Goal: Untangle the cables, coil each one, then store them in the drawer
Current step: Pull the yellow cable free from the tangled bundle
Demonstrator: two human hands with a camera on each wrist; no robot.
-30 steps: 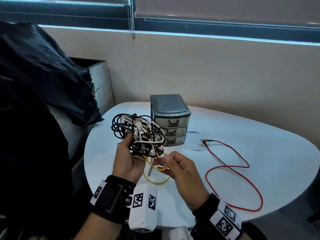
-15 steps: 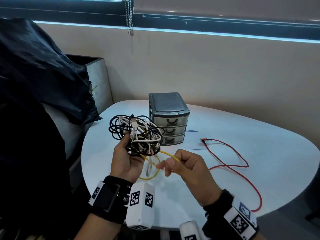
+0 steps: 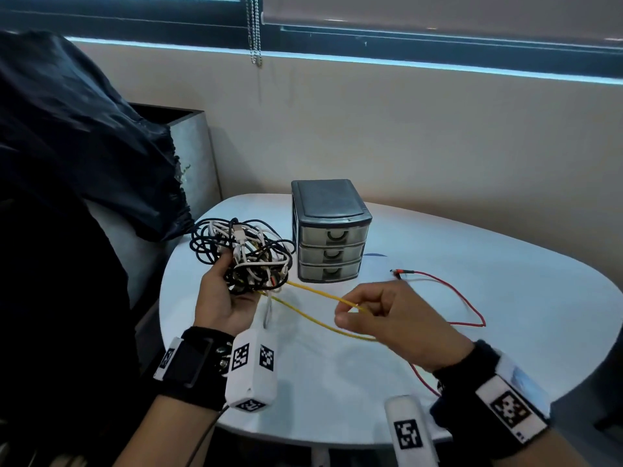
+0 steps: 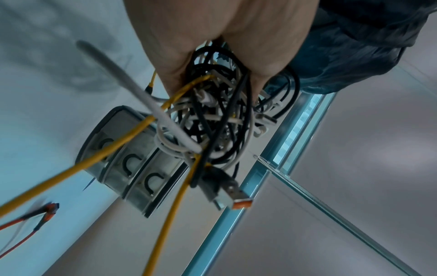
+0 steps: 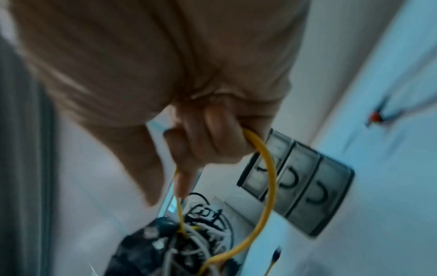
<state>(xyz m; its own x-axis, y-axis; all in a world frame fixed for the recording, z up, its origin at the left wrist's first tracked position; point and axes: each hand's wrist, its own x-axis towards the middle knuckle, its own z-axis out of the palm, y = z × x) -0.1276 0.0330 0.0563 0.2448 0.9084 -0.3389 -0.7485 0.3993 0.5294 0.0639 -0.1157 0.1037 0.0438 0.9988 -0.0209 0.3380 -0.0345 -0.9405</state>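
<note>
Nearest the camera, the right hand [image 3: 387,318] is pinching a doubled loop of the yellow cable [image 3: 313,291] between thumb and curled fingers, and two yellow strands are running from it leftward across the white table [image 3: 505,298]. They are ending in the tangled bundle [image 3: 246,254] of black and white cables, which the left hand [image 3: 219,298] is cupping from below, fingers curled up round it and holding it above the table edge. In the left wrist view a black USB plug [image 4: 227,188] is hanging out of the knot beside the yellow strands.

The step in hand looks like freeing the yellow cable. It would probably go best with a slow, even draw while the left hand is loosening its hold just enough to let loops slide; a hard tug is likely to cinch the black and white loops tighter. Following the strand back to where it enters the knot, and feeding its plug through rather than dragging it, should help.

Farther back, the red cable [image 3: 465,298] is lying loose and uncoiled on the table to the right. Behind the bundle the small drawer unit [image 3: 330,237] is standing with all three drawers closed, so one needs opening before anything is stored. A dark bag [image 3: 84,146] is crowding the table's left edge.
</note>
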